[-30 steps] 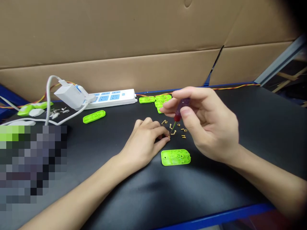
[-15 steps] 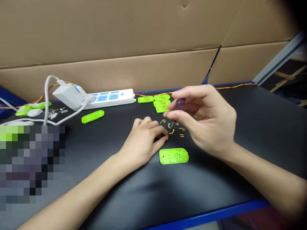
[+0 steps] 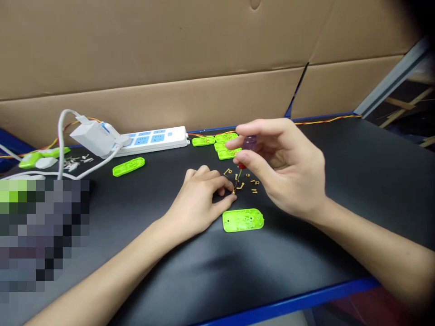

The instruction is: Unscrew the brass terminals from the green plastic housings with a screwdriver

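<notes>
My right hand [image 3: 288,167] is closed around the purple handle of a screwdriver [image 3: 249,144], its thin shaft slanting down to the table. The shaft's tip meets a small brass-coloured metal piece [image 3: 234,192]. That piece sits pinched between the thumb and forefinger of my left hand [image 3: 202,199], which rests on the table. Several loose brass pieces [image 3: 240,186] lie just right of those fingertips. Nearer to me is a bright green plastic shell half [image 3: 243,220], inner side up. Part of the screwdriver handle is hidden by my right fingers.
Behind my hands lie several green shells with small parts inside [image 3: 226,146]. Another green shell [image 3: 129,166] is at the left, before a white power strip [image 3: 152,142] with a plugged-in charger [image 3: 93,136] and white cables. A cardboard wall [image 3: 204,104] closes the back.
The screwdriver has turned slightly in my right fingers, showing more of its red collar. The brass piece at my left fingertips shows more clearly. The whole view has shifted a little.
</notes>
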The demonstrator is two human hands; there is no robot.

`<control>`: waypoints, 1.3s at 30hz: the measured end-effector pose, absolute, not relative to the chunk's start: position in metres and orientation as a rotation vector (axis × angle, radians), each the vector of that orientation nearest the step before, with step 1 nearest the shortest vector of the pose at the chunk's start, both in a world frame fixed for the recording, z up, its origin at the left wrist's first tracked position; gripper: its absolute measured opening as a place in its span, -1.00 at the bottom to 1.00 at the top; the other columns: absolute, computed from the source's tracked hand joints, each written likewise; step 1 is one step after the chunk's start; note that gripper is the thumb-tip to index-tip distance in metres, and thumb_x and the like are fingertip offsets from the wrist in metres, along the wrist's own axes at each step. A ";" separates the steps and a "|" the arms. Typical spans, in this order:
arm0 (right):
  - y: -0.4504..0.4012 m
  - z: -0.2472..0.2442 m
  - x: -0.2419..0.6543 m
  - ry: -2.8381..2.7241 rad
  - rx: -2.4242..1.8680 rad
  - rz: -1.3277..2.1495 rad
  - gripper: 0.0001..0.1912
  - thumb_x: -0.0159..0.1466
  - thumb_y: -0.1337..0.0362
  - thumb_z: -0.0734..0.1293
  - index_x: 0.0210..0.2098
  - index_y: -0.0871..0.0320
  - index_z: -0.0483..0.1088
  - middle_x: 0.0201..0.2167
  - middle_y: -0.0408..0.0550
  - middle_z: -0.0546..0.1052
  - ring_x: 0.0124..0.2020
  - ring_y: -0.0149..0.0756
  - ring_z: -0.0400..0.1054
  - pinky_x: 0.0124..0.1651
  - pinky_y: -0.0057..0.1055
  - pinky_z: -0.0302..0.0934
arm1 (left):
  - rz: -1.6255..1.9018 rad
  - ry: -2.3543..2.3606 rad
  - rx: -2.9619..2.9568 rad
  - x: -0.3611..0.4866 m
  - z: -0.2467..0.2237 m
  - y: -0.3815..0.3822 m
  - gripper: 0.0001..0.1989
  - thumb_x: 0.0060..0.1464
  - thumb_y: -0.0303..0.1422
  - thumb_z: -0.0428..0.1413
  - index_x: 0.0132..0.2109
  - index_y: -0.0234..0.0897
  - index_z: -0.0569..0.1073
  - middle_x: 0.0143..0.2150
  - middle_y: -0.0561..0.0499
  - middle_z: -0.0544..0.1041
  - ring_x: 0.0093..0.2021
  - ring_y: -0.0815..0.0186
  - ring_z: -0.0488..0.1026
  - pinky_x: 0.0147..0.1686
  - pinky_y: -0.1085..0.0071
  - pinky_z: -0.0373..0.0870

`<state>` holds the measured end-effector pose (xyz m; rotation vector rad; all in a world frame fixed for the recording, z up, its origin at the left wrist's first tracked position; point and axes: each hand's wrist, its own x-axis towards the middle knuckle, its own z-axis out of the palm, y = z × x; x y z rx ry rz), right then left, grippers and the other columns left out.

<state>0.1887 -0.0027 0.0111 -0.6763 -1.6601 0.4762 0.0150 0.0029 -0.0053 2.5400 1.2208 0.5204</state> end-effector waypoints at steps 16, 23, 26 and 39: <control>-0.007 0.016 0.196 -1.693 -0.702 0.484 -0.74 0.33 0.38 0.27 -0.04 -0.03 0.42 -0.15 -0.16 0.58 -0.15 -0.35 0.52 -0.09 -0.34 0.50 | 0.529 1.228 2.528 0.018 -0.005 0.001 -0.92 0.18 -0.33 0.14 -0.27 -0.20 0.52 -0.34 0.08 0.55 -0.22 0.25 0.35 -0.19 0.26 0.09; -0.006 0.013 0.195 -1.614 -0.698 0.454 -0.76 0.27 0.39 0.35 -0.08 0.03 0.47 -0.20 -0.15 0.51 -0.26 -0.40 0.53 -0.16 -0.37 0.52 | 0.531 1.237 2.540 0.018 -0.007 0.001 -0.91 0.18 -0.32 0.14 -0.26 -0.19 0.52 -0.34 0.08 0.55 -0.22 0.25 0.34 -0.19 0.25 0.09; -0.009 0.015 0.195 -1.649 -0.693 0.482 -0.74 0.31 0.41 0.29 -0.03 0.05 0.43 -0.17 -0.14 0.55 -0.22 -0.40 0.53 -0.10 -0.36 0.52 | 0.531 1.234 2.546 0.017 -0.008 0.001 -0.90 0.19 -0.31 0.14 -0.26 -0.20 0.52 -0.34 0.07 0.55 -0.21 0.24 0.34 -0.19 0.25 0.09; -0.008 0.016 0.197 -1.688 -0.731 0.386 -0.72 0.30 0.38 0.31 -0.02 0.01 0.44 -0.19 -0.15 0.58 -0.27 -0.39 0.50 -0.16 -0.36 0.50 | 0.528 1.223 2.570 0.017 -0.007 0.001 -0.90 0.19 -0.31 0.12 -0.26 -0.21 0.51 -0.33 0.05 0.55 -0.21 0.22 0.35 -0.18 0.25 0.11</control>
